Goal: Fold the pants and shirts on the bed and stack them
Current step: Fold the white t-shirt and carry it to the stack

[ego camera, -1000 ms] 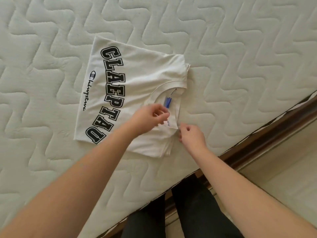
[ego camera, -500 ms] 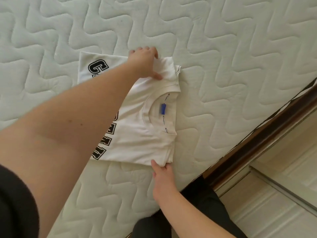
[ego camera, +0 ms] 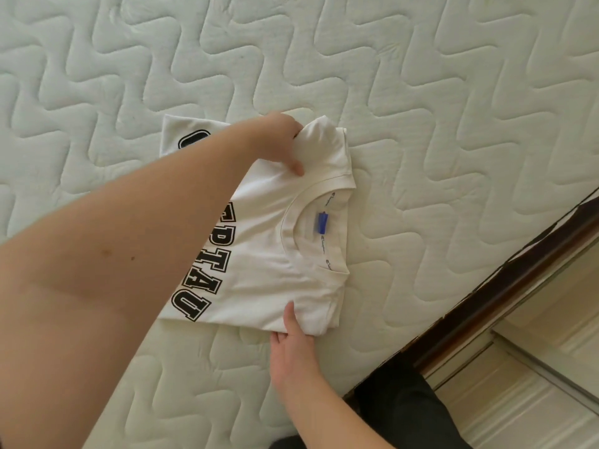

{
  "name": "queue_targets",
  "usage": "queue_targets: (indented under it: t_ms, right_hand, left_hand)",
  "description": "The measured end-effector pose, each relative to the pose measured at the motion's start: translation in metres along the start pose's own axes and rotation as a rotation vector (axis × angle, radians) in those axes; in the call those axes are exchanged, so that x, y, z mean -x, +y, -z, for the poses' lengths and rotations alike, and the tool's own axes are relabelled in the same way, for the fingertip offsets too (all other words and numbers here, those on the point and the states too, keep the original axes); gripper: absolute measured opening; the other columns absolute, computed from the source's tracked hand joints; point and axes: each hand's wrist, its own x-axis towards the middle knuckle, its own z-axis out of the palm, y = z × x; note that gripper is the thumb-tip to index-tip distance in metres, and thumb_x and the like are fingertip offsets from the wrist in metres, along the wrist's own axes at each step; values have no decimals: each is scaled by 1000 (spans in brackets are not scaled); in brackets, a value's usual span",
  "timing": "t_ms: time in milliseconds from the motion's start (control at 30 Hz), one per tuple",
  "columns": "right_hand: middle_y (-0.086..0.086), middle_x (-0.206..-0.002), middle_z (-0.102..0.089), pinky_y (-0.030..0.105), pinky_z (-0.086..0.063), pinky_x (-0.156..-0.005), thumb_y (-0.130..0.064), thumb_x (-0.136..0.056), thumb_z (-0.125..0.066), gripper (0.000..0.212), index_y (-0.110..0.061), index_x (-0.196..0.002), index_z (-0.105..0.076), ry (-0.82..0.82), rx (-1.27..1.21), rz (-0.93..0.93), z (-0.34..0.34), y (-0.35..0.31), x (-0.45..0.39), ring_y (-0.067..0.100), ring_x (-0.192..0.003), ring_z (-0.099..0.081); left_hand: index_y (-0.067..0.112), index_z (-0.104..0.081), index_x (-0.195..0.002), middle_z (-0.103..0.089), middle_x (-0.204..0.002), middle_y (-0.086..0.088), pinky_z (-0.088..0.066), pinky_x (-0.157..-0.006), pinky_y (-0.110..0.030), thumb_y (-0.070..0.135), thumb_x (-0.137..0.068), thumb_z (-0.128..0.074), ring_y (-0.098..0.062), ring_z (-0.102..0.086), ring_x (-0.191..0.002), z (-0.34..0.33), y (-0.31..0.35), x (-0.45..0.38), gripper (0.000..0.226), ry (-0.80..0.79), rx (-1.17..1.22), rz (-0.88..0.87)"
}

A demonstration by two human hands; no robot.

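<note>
A folded white T-shirt with black block letters and a blue neck tag lies on the quilted mattress. My left hand grips the shirt's far edge, thumb on top and fingers curled under the fabric. My right hand pinches the shirt's near corner, thumb on top and fingers beneath. My left forearm covers part of the lettering. No pants are in view.
The mattress edge runs diagonally at the lower right, with a dark wooden bed frame along it. Beyond it is light flooring. My dark-clothed legs stand against the bed's edge.
My left hand moved from the collar to the shirt's far edge and now grips it. My right hand slid to the near corner and pinches it.
</note>
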Motion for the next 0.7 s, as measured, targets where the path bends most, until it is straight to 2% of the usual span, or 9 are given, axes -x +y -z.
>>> queue_targets:
  t_ms: [100,167,267,367,433,567,633,700]
  right_hand:
    - [-9,-112,-69,25,-47,-86,-38,-76,-76,36,-29,-107,-61,73,22,73,-19,-14,0,7,-96,-63]
    - [-10,-116,-66,23,-47,-82,-39,-83,-73,33,-26,-111,-61,107,56,102,-24,-26,6,5,-92,-60]
    - [-3,-120,-68,30,-50,-93,-36,-87,-69,38,-19,-120,-61,46,92,187,-25,-52,19,12,-102,-65]
    - [4,-116,-71,33,-54,-92,-34,-88,-65,37,-17,-121,-60,-71,195,312,-19,-88,38,18,-105,-68]
    - [2,-115,-72,28,-55,-87,-35,-87,-63,40,-17,-122,-60,-150,299,383,-15,-110,53,15,-105,-69]
    - [-1,-118,-71,30,-56,-90,-36,-80,-67,44,-22,-121,-63,-307,464,487,-5,-141,84,15,-110,-67]
    - [1,-119,-71,28,-57,-84,-35,-78,-70,39,-24,-115,-70,-371,549,525,-1,-153,100,16,-111,-66]
    - [3,-119,-71,29,-57,-82,-30,-81,-68,28,-27,-107,-76,-446,598,582,3,-165,114,20,-111,-66]
  left_hand:
    - [27,-63,-98,-59,-79,11,-43,-71,-34,56,-69,-79,-12,-54,-70,3,-9,4,44,-48,-27,-9]
    - [25,-65,-97,-59,-77,10,-41,-71,-33,52,-73,-77,-11,-53,-68,2,-12,10,38,-2,15,1]
    - [30,-60,-95,-62,-84,7,-39,-76,-33,49,-80,-73,-20,-57,-79,-1,-15,30,28,40,124,22]
    - [28,-67,-105,-65,-96,7,-41,-82,-32,43,-84,-72,-21,-60,-93,-4,-20,66,26,85,339,71]
    - [31,-68,-100,-68,-95,11,-45,-78,-28,42,-83,-74,-16,-63,-90,-7,-20,96,21,156,509,115]
    - [32,-70,-87,-74,-81,15,-49,-61,-11,41,-81,-77,2,-68,-75,-23,-3,165,13,334,913,167]
    - [28,-73,-86,-75,-82,16,-48,-57,-7,38,-81,-78,2,-70,-74,-36,11,201,12,449,1124,191]
    - [26,-77,-88,-77,-87,9,-51,-60,-10,33,-81,-79,-4,-72,-80,-49,25,237,11,552,1296,201]
